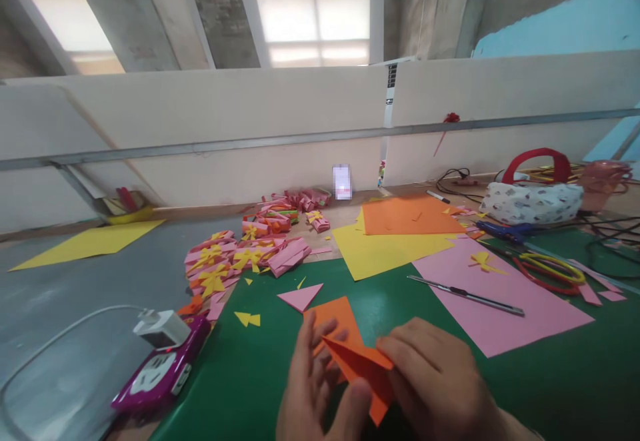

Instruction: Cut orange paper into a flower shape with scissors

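Note:
A folded piece of orange paper is held up between my two hands, its folded layers partly spread apart. My right hand pinches its right corner between thumb and fingers. My left hand supports it from the left, thumb in front and fingers behind. Behind them an orange paper sheet lies on the green mat, partly hidden by my left fingers. Just beyond it is a pink paper triangle. Small yellow scraps lie to the left.
Folded pink and yellow paper pieces are heaped at the back left. A utility knife rests on a pink sheet at right, near scissors and a hot glue gun. A purple power strip sits at left.

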Tool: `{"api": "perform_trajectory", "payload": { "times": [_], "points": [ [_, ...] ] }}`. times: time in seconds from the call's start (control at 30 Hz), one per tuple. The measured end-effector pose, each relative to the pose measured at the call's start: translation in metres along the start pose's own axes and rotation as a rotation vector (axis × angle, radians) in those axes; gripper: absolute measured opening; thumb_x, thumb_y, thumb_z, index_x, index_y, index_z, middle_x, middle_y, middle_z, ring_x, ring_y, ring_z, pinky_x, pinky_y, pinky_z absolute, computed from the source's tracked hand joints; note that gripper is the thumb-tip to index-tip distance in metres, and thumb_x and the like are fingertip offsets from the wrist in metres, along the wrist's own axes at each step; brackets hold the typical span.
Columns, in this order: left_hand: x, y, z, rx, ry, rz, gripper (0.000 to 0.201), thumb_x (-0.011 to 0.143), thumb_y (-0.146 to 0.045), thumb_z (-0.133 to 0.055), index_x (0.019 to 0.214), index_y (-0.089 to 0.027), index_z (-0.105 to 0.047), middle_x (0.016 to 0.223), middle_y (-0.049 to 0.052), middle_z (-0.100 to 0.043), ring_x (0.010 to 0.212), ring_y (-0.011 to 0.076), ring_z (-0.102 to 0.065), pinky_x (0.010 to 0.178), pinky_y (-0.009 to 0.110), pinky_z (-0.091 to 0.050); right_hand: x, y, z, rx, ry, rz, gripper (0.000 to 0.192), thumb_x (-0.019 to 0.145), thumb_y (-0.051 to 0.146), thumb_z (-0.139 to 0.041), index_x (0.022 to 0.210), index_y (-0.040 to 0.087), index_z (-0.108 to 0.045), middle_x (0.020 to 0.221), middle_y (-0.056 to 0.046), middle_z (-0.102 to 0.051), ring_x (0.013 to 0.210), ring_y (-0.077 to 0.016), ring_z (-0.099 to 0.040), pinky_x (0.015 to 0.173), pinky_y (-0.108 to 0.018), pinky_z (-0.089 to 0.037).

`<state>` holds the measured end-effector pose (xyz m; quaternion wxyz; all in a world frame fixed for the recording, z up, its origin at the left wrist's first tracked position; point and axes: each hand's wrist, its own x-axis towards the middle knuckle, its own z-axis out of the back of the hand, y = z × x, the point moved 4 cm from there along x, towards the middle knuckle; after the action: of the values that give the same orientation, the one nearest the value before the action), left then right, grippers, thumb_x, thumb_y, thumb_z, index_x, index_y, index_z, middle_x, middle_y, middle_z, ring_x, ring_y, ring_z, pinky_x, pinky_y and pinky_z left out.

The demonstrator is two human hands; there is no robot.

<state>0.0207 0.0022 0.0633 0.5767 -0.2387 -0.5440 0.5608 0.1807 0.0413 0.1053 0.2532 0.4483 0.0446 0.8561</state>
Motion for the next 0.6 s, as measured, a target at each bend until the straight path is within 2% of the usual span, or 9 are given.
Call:
{"api": "perform_trajectory", "payload": {
  "times": [0.07, 0.2, 0.23, 0.3, 0.33, 0.4, 0.47, 0.53, 0.6],
  "points": [
    [0.002, 0.002, -0.014, -0.238, 0.061, 0.196, 0.064, 0.088, -0.040, -0.046, 0.141, -0.016, -0.019, 0.121, 0.015, -0.061, 0.104, 0.0214, -0.063, 0.084, 0.032, -0.055, -0.004, -0.003, -0.002, 0.139, 0.048, -0.134, 0.017, 0.083, 0.009, -0.048, 0.090, 0.016, -0.062, 0.071, -0.005, -0.063, 0.062, -0.0143, -0.054, 0.056, -0.025, -0.039],
    [0.005, 0.005, -0.031, -0.703, 0.134, 0.514, 0.064, 0.070, -0.033, -0.071, 0.124, -0.012, -0.043, 0.109, 0.017, -0.068, 0.097, 0.0277, -0.066, 0.086, 0.038, -0.052, -0.012, -0.025, -0.012, 0.733, 0.213, -0.862, 0.005, 0.083, 0.022, -0.053, 0.083, 0.018, -0.056, 0.073, -0.001, -0.060, 0.064, -0.0123, -0.056, 0.054, -0.021, -0.041],
    [0.006, 0.005, -0.033, -0.778, 0.149, 0.559, 0.062, 0.065, -0.031, -0.075, 0.118, -0.012, -0.049, 0.105, 0.018, -0.069, 0.095, 0.0293, -0.067, 0.085, 0.039, -0.052, -0.015, -0.027, -0.015, 0.871, 0.239, -0.985, 0.007, 0.082, 0.024, -0.055, 0.082, 0.018, -0.055, 0.073, 0.000, -0.059, 0.064, -0.0119, -0.056, 0.053, -0.020, -0.041],
    [0.007, 0.003, -0.036, -0.847, 0.156, 0.613, 0.056, 0.060, -0.030, -0.079, 0.107, -0.012, -0.056, 0.099, 0.017, -0.071, 0.092, 0.0307, -0.067, 0.084, 0.039, -0.052, -0.016, -0.029, -0.017, 0.998, 0.257, -1.054, 0.009, 0.082, 0.026, -0.055, 0.083, 0.017, -0.054, 0.074, 0.000, -0.060, 0.065, -0.0118, -0.057, 0.053, -0.019, -0.042],
    [0.007, 0.003, -0.036, -0.851, 0.142, 0.632, 0.052, 0.060, -0.029, -0.080, 0.104, -0.012, -0.058, 0.096, 0.017, -0.072, 0.091, 0.0305, -0.068, 0.083, 0.038, -0.052, -0.017, -0.030, -0.017, 0.962, 0.259, -1.010, 0.009, 0.084, 0.026, -0.054, 0.085, 0.017, -0.055, 0.076, -0.001, -0.061, 0.067, -0.0124, -0.058, 0.055, -0.020, -0.044],
    [0.008, 0.002, -0.034, -0.822, 0.095, 0.670, 0.047, 0.060, -0.028, -0.079, 0.100, -0.012, -0.061, 0.094, 0.015, -0.073, 0.089, 0.0297, -0.068, 0.080, 0.037, -0.053, -0.018, -0.033, -0.011, 0.702, 0.271, -0.795, 0.015, 0.088, 0.026, -0.049, 0.097, 0.018, -0.059, 0.085, -0.004, -0.065, 0.075, -0.0149, -0.062, 0.064, -0.024, -0.049],
    [0.010, 0.001, -0.025, -0.753, 0.034, 0.691, 0.046, 0.060, -0.028, -0.079, 0.100, -0.014, -0.061, 0.094, 0.014, -0.073, 0.088, 0.0291, -0.069, 0.075, 0.035, -0.055, -0.021, -0.034, -0.001, 0.282, 0.279, -0.458, 0.025, 0.090, 0.027, -0.048, 0.110, 0.020, -0.060, 0.105, -0.009, -0.067, 0.093, -0.0214, -0.063, 0.077, -0.032, -0.052],
    [0.014, 0.001, -0.008, -0.659, -0.056, 0.685, 0.049, 0.061, -0.028, -0.078, 0.104, -0.016, -0.059, 0.096, 0.011, -0.074, 0.087, 0.0279, -0.069, 0.070, 0.033, -0.057, -0.031, -0.034, 0.010, -0.139, 0.291, -0.106, 0.033, 0.088, 0.033, -0.053, 0.117, 0.020, -0.061, 0.125, -0.012, -0.060, 0.112, -0.0293, -0.057, 0.088, -0.041, -0.050],
    [0.019, 0.001, 0.015, -0.563, -0.177, 0.660, 0.054, 0.062, -0.027, -0.077, 0.111, -0.020, -0.056, 0.098, 0.006, -0.074, 0.088, 0.0259, -0.069, 0.068, 0.030, -0.057, -0.052, -0.039, 0.021, -0.397, 0.355, 0.135, 0.046, 0.085, 0.045, -0.058, 0.123, 0.018, -0.059, 0.129, -0.012, -0.057, 0.116, -0.0310, -0.055, 0.088, -0.039, -0.052]
  ]
}}
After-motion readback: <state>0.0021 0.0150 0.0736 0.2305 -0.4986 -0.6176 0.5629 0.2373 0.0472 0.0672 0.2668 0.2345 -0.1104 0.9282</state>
